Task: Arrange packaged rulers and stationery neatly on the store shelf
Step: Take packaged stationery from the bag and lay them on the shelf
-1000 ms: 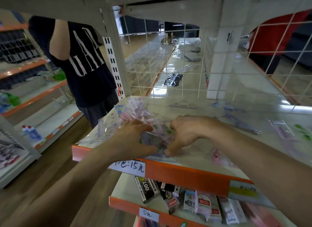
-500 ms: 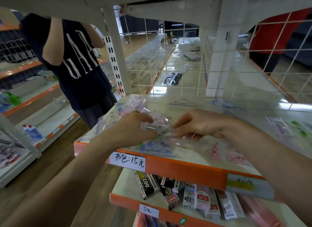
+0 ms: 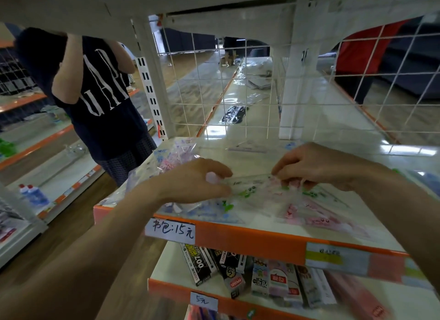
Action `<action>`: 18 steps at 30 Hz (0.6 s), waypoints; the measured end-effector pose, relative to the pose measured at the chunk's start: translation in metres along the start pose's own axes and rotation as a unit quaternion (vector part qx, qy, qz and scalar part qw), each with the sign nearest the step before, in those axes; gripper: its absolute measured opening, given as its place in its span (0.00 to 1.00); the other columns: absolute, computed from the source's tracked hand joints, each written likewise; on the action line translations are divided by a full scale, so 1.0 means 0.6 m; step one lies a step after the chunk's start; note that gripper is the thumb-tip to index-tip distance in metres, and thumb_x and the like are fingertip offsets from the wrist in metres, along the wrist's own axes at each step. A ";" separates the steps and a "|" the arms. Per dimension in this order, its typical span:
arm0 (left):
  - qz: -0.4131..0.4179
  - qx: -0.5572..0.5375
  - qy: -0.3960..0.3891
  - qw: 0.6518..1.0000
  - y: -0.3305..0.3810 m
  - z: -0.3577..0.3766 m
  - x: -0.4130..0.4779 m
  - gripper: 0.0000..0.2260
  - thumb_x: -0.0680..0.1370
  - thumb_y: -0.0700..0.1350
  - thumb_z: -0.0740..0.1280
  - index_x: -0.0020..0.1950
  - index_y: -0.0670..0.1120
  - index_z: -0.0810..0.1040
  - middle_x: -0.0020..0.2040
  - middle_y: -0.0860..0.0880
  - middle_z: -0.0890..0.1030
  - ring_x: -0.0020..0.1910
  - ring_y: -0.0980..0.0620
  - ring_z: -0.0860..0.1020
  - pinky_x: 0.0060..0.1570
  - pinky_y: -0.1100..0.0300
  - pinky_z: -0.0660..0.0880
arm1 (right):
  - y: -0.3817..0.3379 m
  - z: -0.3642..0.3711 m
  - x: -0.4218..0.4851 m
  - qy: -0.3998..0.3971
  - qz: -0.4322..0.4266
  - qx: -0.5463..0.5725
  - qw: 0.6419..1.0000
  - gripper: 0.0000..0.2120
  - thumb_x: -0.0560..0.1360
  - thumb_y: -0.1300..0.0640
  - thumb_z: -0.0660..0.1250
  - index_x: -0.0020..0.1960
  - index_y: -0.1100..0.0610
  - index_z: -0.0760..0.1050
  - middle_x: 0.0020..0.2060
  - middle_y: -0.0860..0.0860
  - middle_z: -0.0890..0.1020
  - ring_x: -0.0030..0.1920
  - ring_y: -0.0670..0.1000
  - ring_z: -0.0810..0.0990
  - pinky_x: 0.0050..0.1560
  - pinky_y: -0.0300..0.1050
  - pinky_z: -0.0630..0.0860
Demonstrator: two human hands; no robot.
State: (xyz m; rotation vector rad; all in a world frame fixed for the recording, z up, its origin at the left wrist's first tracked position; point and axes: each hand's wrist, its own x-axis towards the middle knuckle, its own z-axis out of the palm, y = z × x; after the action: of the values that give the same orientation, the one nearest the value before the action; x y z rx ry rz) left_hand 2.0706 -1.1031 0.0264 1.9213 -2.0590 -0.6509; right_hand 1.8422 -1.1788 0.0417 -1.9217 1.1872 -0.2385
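A clear packaged ruler set [image 3: 254, 187] with green print is held flat just above the white shelf [image 3: 333, 153]. My left hand [image 3: 197, 181] pinches its left end and my right hand [image 3: 316, 167] pinches its right end. More clear ruler packs lie under it, one with pink print [image 3: 316, 215] at the right and one with blue print [image 3: 214, 210] near the front edge. A crumpled pile of clear packs [image 3: 171, 157] sits at the shelf's left end, behind my left hand.
A wire grid [image 3: 238, 93] backs the shelf. The orange front edge carries a handwritten price label [image 3: 170, 230]. Boxed stationery [image 3: 238, 272] lies on the lower shelf. A person in a dark printed T-shirt [image 3: 100, 93] stands at the left in the aisle.
My hands have moved apart and lifted the green-printed pack off the heap, drawing it out flat between them. My view has shifted slightly.
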 end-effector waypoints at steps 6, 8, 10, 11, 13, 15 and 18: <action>-0.030 -0.393 0.115 0.912 0.008 0.002 0.017 0.19 0.72 0.46 0.71 0.63 0.49 0.75 0.56 0.49 0.82 0.55 0.53 0.80 0.60 0.55 0.74 | 0.009 -0.037 -0.014 0.117 -0.014 0.085 0.989 0.04 0.75 0.60 0.67 0.45 0.52 0.80 0.33 0.47 0.83 0.29 0.39 0.77 0.34 0.36 0.72; -0.047 -0.556 0.086 0.825 0.018 0.009 0.024 0.20 0.68 0.46 0.71 0.58 0.43 0.76 0.52 0.44 0.83 0.51 0.46 0.82 0.54 0.50 0.79 | 0.010 -0.026 -0.009 0.120 -0.033 0.141 0.982 0.03 0.75 0.60 0.68 0.47 0.54 0.80 0.33 0.47 0.84 0.29 0.39 0.78 0.35 0.37 0.73; -0.065 -0.652 0.049 0.754 0.030 0.019 0.029 0.15 0.68 0.43 0.69 0.53 0.41 0.77 0.49 0.42 0.84 0.44 0.45 0.83 0.46 0.52 0.81 | 0.009 -0.011 -0.003 0.124 -0.048 0.179 0.975 0.03 0.75 0.60 0.68 0.48 0.55 0.80 0.34 0.48 0.84 0.30 0.41 0.79 0.35 0.38 0.74; -0.072 -0.675 0.037 0.734 0.034 0.025 0.030 0.12 0.70 0.41 0.67 0.52 0.41 0.77 0.47 0.41 0.84 0.41 0.46 0.83 0.43 0.53 0.81 | 0.007 -0.004 -0.001 0.126 -0.055 0.190 0.972 0.03 0.75 0.61 0.68 0.48 0.55 0.79 0.34 0.48 0.84 0.30 0.41 0.79 0.34 0.37 0.74; -0.083 -0.700 0.036 0.709 0.035 0.034 0.032 0.07 0.75 0.39 0.64 0.51 0.41 0.77 0.45 0.41 0.84 0.37 0.47 0.83 0.37 0.56 0.82 | 0.004 0.003 0.003 0.122 -0.065 0.200 0.970 0.04 0.75 0.61 0.68 0.48 0.54 0.79 0.35 0.48 0.85 0.31 0.41 0.80 0.32 0.34 0.74; -0.088 -0.716 0.051 0.690 0.030 0.034 0.034 0.05 0.77 0.38 0.63 0.49 0.41 0.78 0.44 0.41 0.84 0.36 0.47 0.83 0.35 0.57 0.81 | 0.003 0.005 0.002 0.101 -0.066 0.210 0.970 0.06 0.75 0.62 0.68 0.49 0.53 0.78 0.38 0.49 0.85 0.34 0.42 0.82 0.32 0.33 0.75; -0.083 -0.724 0.070 0.681 0.023 0.029 0.035 0.05 0.76 0.39 0.63 0.48 0.42 0.79 0.44 0.42 0.84 0.35 0.48 0.83 0.35 0.58 0.81 | 0.006 0.005 -0.001 0.077 -0.063 0.232 0.968 0.09 0.74 0.64 0.69 0.49 0.52 0.77 0.40 0.52 0.86 0.38 0.44 0.83 0.35 0.34 0.77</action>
State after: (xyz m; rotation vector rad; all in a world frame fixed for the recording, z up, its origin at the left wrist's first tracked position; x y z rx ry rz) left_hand 2.0480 -1.1210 0.0154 1.0048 -0.5948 -1.4612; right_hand 1.8413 -1.1777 0.0375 -1.5842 0.9991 -0.6835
